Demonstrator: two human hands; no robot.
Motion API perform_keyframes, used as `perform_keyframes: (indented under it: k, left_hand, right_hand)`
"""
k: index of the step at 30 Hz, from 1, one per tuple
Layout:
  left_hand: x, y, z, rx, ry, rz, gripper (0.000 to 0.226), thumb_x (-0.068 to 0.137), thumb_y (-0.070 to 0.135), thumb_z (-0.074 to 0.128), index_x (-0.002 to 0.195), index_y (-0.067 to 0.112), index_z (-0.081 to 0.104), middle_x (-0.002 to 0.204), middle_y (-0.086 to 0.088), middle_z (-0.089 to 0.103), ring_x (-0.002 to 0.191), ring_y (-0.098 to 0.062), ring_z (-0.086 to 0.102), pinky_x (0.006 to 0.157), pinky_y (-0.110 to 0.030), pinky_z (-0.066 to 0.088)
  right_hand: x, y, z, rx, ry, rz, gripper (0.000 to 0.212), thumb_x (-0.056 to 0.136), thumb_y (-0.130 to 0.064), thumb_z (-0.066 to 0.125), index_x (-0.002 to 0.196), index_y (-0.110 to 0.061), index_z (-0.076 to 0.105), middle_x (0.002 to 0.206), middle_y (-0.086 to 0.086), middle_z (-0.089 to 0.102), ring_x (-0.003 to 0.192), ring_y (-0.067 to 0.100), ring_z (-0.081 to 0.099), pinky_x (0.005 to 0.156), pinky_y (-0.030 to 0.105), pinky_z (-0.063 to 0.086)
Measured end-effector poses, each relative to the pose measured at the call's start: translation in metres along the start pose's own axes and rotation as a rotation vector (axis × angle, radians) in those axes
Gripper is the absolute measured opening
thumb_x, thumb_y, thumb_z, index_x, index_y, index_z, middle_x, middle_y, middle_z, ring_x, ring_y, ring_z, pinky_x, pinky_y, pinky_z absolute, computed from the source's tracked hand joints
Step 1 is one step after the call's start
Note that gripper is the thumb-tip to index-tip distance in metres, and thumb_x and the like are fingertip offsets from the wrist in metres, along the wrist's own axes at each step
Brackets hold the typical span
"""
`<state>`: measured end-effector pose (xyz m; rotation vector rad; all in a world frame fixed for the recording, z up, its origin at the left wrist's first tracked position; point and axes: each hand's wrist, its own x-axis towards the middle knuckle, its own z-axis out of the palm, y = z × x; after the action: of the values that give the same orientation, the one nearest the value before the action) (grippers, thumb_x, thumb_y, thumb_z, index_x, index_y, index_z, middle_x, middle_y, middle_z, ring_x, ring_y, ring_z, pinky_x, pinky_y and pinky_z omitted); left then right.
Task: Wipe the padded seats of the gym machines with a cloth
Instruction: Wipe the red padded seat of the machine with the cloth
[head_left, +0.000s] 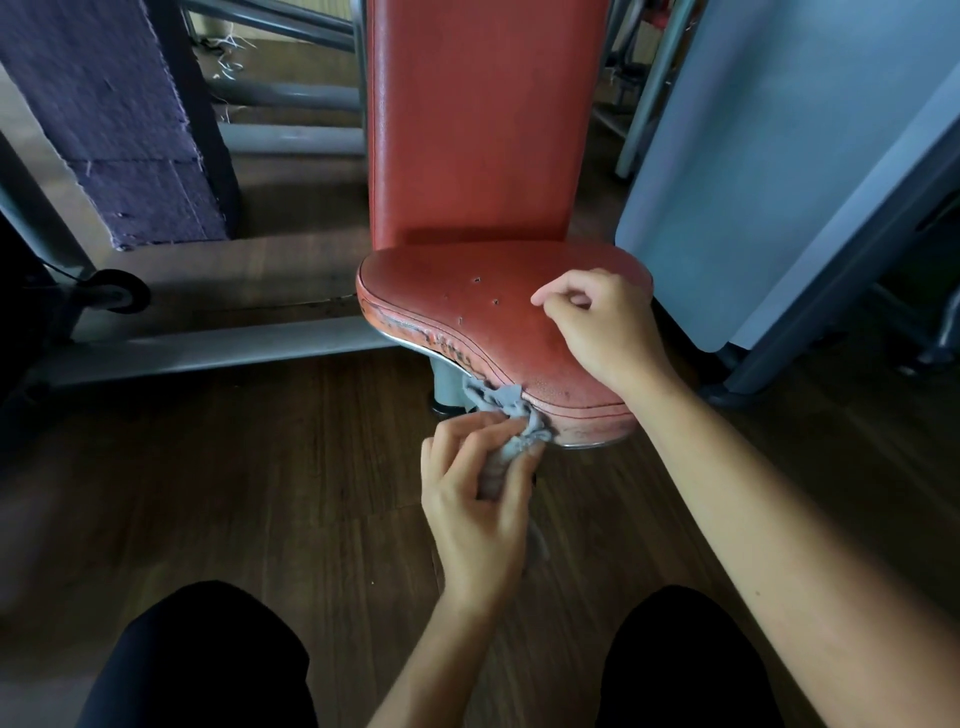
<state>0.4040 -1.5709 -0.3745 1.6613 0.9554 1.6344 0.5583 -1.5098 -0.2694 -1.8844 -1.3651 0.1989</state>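
Dark wood-look floor (234, 493) all around, and dead centre sits the red padded seat (457, 306), its red backrest (483, 130) rising at 12 o'clock. The left hand (478, 499) is clamped around a bunched grey cloth (511, 415), pushing it against the worn front rim of the seat at about 6 o'clock, just beside the grey seat post (447, 384). The right hand (597, 327) rests on the seat top toward 3 o'clock, fingers curled in, gripping nothing. The two hands are apart. A few small punctures dot the red vinyl. A purple carpeted block (104, 104) stands at 10 o'clock, a pale blue panel (779, 156) at 2 o'clock, a grey frame bar (208, 353) at 9 o'clock. Black-clad knees (197, 660) show at 7 and 5 o'clock.
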Motion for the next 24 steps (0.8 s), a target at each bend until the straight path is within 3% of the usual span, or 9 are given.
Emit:
perform_keyframes:
  k: [7, 12, 16, 21, 24]
  left_hand:
    - [0.03, -0.022, -0.001, 0.044, 0.111, -0.094, 0.015, 0.088, 0.027, 0.072, 0.099, 0.017, 0.074, 0.104, 0.007, 0.065, 0.099, -0.021, 0.064, 0.08, -0.048, 0.053]
    - [0.007, -0.004, -0.006, 0.075, -0.047, 0.028, 0.016, 0.088, 0.029, 0.073, 0.1, 0.019, 0.076, 0.106, 0.009, 0.066, 0.1, -0.017, 0.061, 0.081, -0.036, 0.05]
    - [0.038, -0.023, -0.007, 0.105, 0.05, -0.053, 0.016, 0.087, 0.024, 0.075, 0.101, 0.017, 0.073, 0.105, 0.009, 0.067, 0.097, -0.018, 0.063, 0.079, -0.042, 0.053]
    - [0.019, -0.005, -0.007, 0.024, 0.011, -0.005, 0.027, 0.086, 0.018, 0.077, 0.111, 0.024, 0.068, 0.107, 0.016, 0.066, 0.099, -0.021, 0.064, 0.082, -0.036, 0.052]
    - [0.034, -0.018, -0.004, 0.03, 0.057, -0.029, 0.027, 0.088, 0.019, 0.075, 0.114, 0.024, 0.07, 0.109, 0.016, 0.066, 0.102, -0.021, 0.065, 0.084, -0.04, 0.055]
  right_hand:
    - [0.0, -0.001, 0.001, -0.004, -0.003, -0.004, 0.021, 0.092, -0.021, 0.059, 0.096, -0.021, 0.079, 0.105, -0.001, 0.069, 0.098, 0.013, 0.063, 0.084, 0.026, 0.046]
    - [0.0, 0.001, 0.003, -0.011, -0.019, -0.009, 0.022, 0.091, -0.024, 0.057, 0.093, -0.024, 0.079, 0.106, -0.002, 0.068, 0.101, 0.016, 0.062, 0.091, 0.036, 0.05]
    - [0.0, 0.001, 0.004, -0.025, -0.007, -0.015, 0.022, 0.089, -0.028, 0.056, 0.092, -0.027, 0.078, 0.106, -0.002, 0.067, 0.106, 0.023, 0.06, 0.096, 0.042, 0.048]
    - [0.001, 0.004, 0.004, -0.018, -0.013, -0.014, 0.021, 0.09, -0.026, 0.057, 0.092, -0.027, 0.078, 0.106, -0.002, 0.066, 0.107, 0.022, 0.059, 0.095, 0.041, 0.048]
    - [0.002, 0.006, 0.005, -0.029, -0.006, -0.022, 0.02, 0.09, -0.026, 0.058, 0.092, -0.028, 0.077, 0.105, -0.002, 0.066, 0.107, 0.024, 0.059, 0.096, 0.043, 0.048]
